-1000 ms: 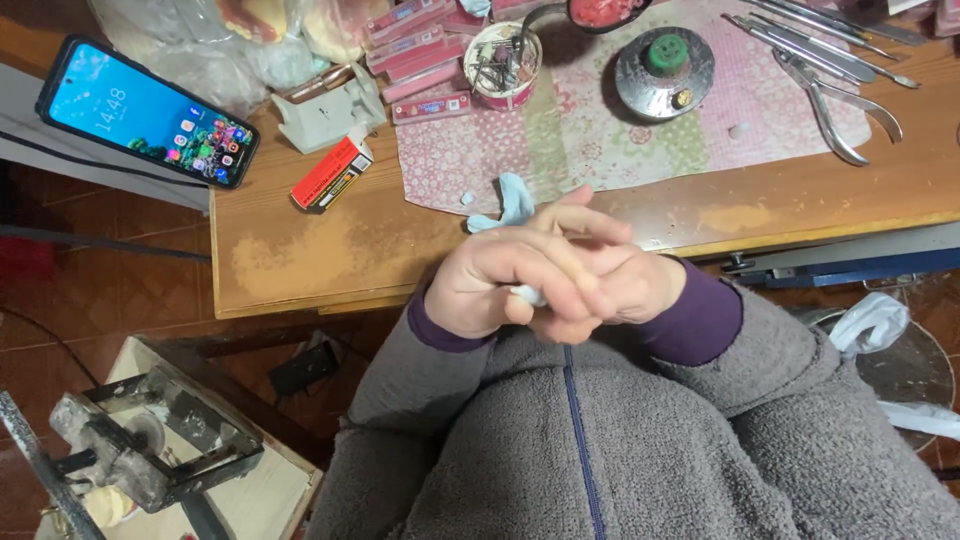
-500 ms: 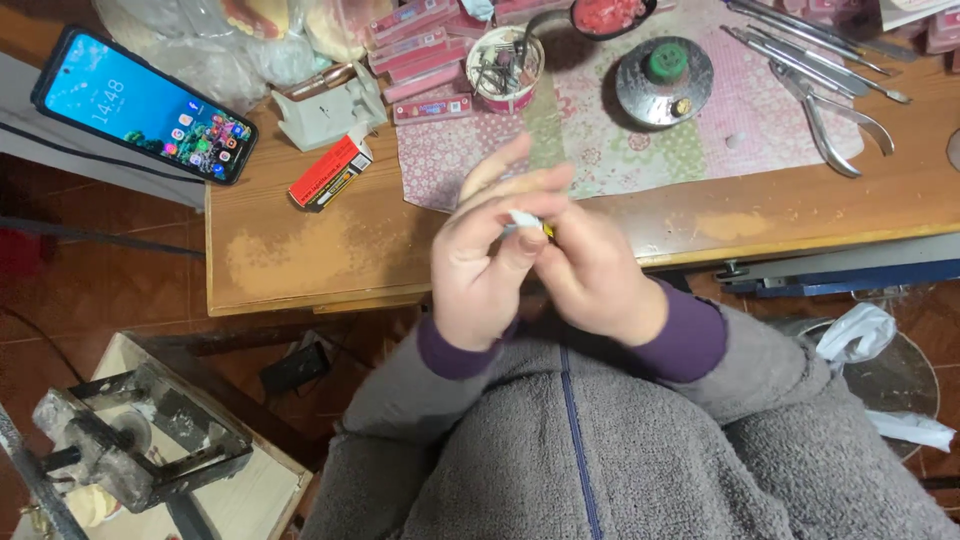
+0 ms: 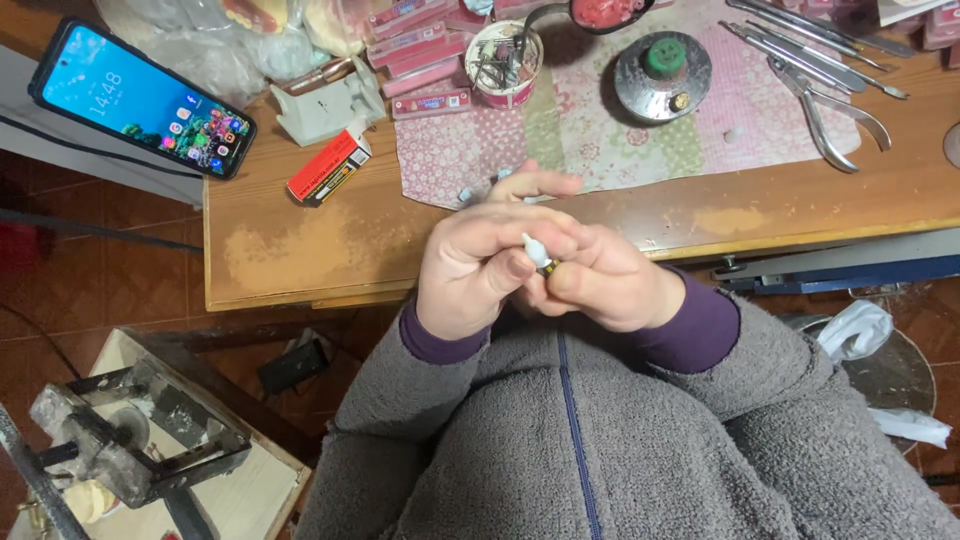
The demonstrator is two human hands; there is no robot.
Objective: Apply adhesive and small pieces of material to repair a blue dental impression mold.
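A small white piece (image 3: 534, 247) with a dark, yellow-banded end sat between the two hands, its long axis slanting, the white tip pointing up and toward the left hand (image 3: 478, 265), the dark end down toward the right hand (image 3: 610, 280). The left hand was curled, fingers folded together, thumb pressed against the piece. The right hand was also closed, pinching the lower end with thumb and fingertips. Both hands touched each other, just above the grey fleece lap. Beyond the hands lay the desk (image 3: 300, 250); a patterned cloth (image 3: 600, 130) just beyond the knuckles, a red lighter (image 3: 330, 167) and a phone (image 3: 140, 100) off past the left hand, pliers (image 3: 825, 115) beyond the right.
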